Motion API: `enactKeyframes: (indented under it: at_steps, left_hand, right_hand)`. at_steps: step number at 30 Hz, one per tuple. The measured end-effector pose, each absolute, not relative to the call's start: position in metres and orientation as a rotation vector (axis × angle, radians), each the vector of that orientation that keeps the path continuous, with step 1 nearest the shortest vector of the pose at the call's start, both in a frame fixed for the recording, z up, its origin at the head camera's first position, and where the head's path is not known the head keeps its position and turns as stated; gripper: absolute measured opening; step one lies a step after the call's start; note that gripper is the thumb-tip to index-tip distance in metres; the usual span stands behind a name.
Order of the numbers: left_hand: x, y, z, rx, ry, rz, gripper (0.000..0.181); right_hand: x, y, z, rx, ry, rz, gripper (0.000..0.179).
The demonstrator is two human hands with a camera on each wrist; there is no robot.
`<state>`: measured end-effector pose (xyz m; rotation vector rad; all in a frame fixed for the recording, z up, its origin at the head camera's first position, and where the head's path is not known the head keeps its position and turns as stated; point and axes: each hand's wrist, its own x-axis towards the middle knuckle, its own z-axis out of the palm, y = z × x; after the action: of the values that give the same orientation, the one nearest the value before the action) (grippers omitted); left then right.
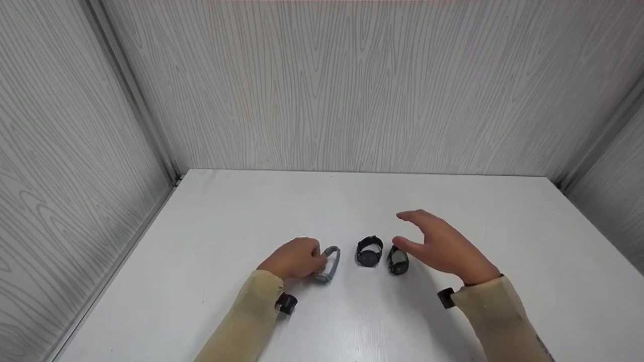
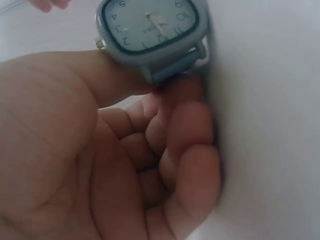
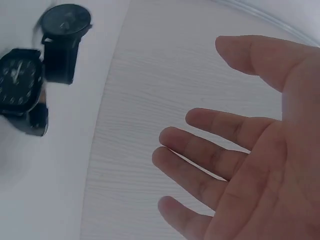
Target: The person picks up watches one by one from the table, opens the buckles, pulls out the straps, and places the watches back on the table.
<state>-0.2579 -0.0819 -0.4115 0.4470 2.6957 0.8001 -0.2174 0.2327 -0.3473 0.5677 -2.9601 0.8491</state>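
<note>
My left hand (image 1: 297,257) pinches the strap of a pale blue-grey wristwatch (image 1: 322,277) between thumb and curled fingers. Close up in the left wrist view, its rounded-square numbered dial (image 2: 152,22) sits above the fingers, which lie against the white surface. To the right, a black wristwatch (image 1: 369,258) stands with its strap in a loop, and another black wristwatch (image 1: 399,267) is beside it. My right hand (image 1: 445,249) hovers just right of that second watch, fingers spread and holding nothing. Both black watches also show at the left of the right wrist view.
The watches are on a white table (image 1: 251,201). A grey wood-grain panel (image 1: 322,90) rises behind it, with similar panels at the left (image 1: 55,151) and right (image 1: 619,176). A small black device (image 1: 287,303) is on the left wrist, another (image 1: 446,297) on the right.
</note>
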Motion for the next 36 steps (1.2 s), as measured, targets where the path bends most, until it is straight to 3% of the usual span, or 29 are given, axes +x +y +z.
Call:
enactKeyframes:
  at_steps: [5, 14, 18, 21, 26, 36]
  left_hand:
    - [-0.247, -0.074, -0.385, 0.574, 2.766, 1.055, 0.020]
    - [-0.207, -0.034, -0.320, 1.148, 2.877, 1.350, 0.016]
    - [-0.194, -0.028, -0.303, 1.325, 2.943, 1.412, 0.028]
    - [-0.187, -0.031, -0.298, 1.437, 3.020, 1.378, 0.030]
    - [-0.180, -0.036, -0.296, 1.632, 3.047, 1.332, 0.018]
    - [-0.167, -0.028, -0.297, 1.756, 2.987, 1.237, 0.017]
  right_hand:
    - [-0.214, 0.233, -0.352, 0.540, -2.892, 0.809, 0.052]
    - [-0.196, 0.219, -0.336, 0.782, -2.474, 1.214, 0.024]
    - [-0.187, 0.215, -0.328, 0.932, -2.204, 1.407, 0.030]
    - [-0.181, 0.211, -0.322, 1.003, -2.099, 1.413, 0.033]
    - [-0.177, 0.201, -0.314, 1.131, -1.987, 1.183, 0.030]
    - [-0.174, 0.196, -0.315, 1.299, -1.912, 1.028, 0.021]
